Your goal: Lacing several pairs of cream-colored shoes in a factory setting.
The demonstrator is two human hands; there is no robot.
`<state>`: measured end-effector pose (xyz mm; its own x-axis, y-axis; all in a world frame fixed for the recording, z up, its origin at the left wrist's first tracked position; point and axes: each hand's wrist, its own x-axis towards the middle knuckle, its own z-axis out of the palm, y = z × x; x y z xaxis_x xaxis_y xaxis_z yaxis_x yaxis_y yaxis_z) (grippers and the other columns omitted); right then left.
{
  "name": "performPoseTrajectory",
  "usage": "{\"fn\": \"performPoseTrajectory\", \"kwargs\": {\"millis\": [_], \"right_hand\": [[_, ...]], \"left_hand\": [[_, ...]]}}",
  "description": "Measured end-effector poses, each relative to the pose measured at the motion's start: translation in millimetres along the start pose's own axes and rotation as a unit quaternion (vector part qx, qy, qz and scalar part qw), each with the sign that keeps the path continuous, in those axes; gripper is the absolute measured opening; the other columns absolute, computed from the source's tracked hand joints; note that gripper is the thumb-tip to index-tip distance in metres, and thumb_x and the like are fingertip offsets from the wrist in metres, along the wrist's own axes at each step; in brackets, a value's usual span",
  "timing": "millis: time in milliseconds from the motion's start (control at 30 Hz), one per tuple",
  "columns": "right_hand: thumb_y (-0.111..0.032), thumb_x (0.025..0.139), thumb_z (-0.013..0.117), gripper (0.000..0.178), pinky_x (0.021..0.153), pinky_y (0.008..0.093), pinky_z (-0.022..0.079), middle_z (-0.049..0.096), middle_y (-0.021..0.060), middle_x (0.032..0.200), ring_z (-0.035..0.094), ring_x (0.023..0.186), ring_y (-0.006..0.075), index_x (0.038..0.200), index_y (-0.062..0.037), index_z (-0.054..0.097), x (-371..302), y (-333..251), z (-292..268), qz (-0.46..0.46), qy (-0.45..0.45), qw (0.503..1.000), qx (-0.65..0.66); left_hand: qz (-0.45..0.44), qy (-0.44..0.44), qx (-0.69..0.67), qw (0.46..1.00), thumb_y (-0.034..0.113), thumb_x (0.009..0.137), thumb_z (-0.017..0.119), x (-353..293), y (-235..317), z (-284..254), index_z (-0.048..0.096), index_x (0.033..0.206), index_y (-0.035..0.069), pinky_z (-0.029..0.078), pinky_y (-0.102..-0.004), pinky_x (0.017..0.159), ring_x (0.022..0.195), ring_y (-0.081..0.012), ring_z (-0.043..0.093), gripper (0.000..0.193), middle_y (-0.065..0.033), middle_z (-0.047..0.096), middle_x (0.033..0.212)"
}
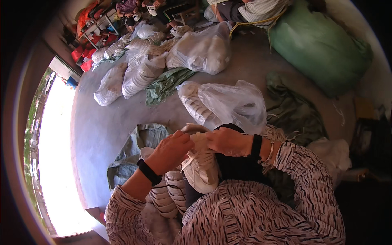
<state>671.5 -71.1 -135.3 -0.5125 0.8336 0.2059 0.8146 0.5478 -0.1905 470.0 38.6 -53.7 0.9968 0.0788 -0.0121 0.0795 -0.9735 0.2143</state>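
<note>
A white lace-up sneaker (200, 173) rests on my lap, its toe pointing toward me and its opening away. My left hand (169, 150) is closed at the left side of the opening. On the other side, my right hand (229, 141) pinches the upper part near the tongue (200, 143). A loose white lace hangs close to my left fingers. Exactly what each set of fingertips grips, lace or tongue, is partly hidden. Beside my left forearm stand stacked white shoes (163, 200) bound with a dark cord.
Clear plastic bags of white shoes (237, 104) lie just ahead, with more bags (204, 49) farther off. A big green sack (318, 49) is at the far right. Green cloth (296, 106) spreads on the floor to the right. Several people sit at the back. A bright doorway (59, 155) is left.
</note>
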Motion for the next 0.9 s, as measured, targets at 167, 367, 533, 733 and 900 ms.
{"fn": "performPoseTrajectory", "kwargs": {"millis": [167,367,533,733,900], "right_hand": [[-0.015,0.074,0.060,0.012,0.065,0.0381,0.050,0.056,0.0103,0.088,0.061,0.080,0.0281,0.075,-0.0033,0.061,4,-7,-8,0.096,-0.071,0.983,0.143],[-0.014,0.075,0.062,0.013,0.066,0.0379,0.050,0.060,0.0115,0.090,0.062,0.079,0.0297,0.082,-0.0026,0.062,11,-14,3,0.139,-0.080,0.984,0.074],[-0.015,0.091,0.049,0.012,0.055,0.0282,0.049,0.062,0.0095,0.087,0.064,0.068,0.0198,0.092,-0.0034,0.052,25,4,-31,0.271,0.091,0.747,0.601],[-0.023,0.095,0.044,0.018,0.056,0.0299,0.052,0.063,0.0085,0.084,0.065,0.073,0.0177,0.090,-0.0083,0.052,36,18,-91,0.325,0.163,0.558,0.746],[-0.021,0.092,0.051,0.016,0.090,0.0441,0.047,0.058,0.0046,0.082,0.057,0.076,0.0158,0.090,-0.0056,0.056,25,41,-196,0.039,0.339,0.579,0.741]], "left_hand": [[0.035,-0.009,0.010,0.999,0.012,0.064,0.073,-2,-7,7,0.058,0.086,0.013,0.048,-0.0353,0.075,0.090,-0.0238,0.052,0.026,-0.0034,0.051,0.088],[-0.008,0.008,-0.028,1.000,0.016,0.065,0.071,-1,-4,21,0.060,0.085,0.012,0.047,-0.0370,0.075,0.090,-0.0245,0.052,0.023,-0.0028,0.053,0.086],[-0.113,0.053,-0.132,0.983,0.023,0.068,0.068,6,18,30,0.064,0.086,0.014,0.039,-0.0389,0.080,0.088,-0.0248,0.050,0.021,-0.0037,0.055,0.082],[-0.139,0.090,-0.123,0.978,0.028,0.070,0.068,23,23,59,0.068,0.073,0.021,0.030,-0.0420,0.088,0.087,-0.0256,0.047,0.008,0.0001,0.058,0.076],[-0.132,0.069,-0.133,0.980,0.028,0.070,0.068,21,26,53,0.068,0.072,0.020,0.028,-0.0421,0.088,0.085,-0.0258,0.047,0.008,-0.0006,0.058,0.075]]}}
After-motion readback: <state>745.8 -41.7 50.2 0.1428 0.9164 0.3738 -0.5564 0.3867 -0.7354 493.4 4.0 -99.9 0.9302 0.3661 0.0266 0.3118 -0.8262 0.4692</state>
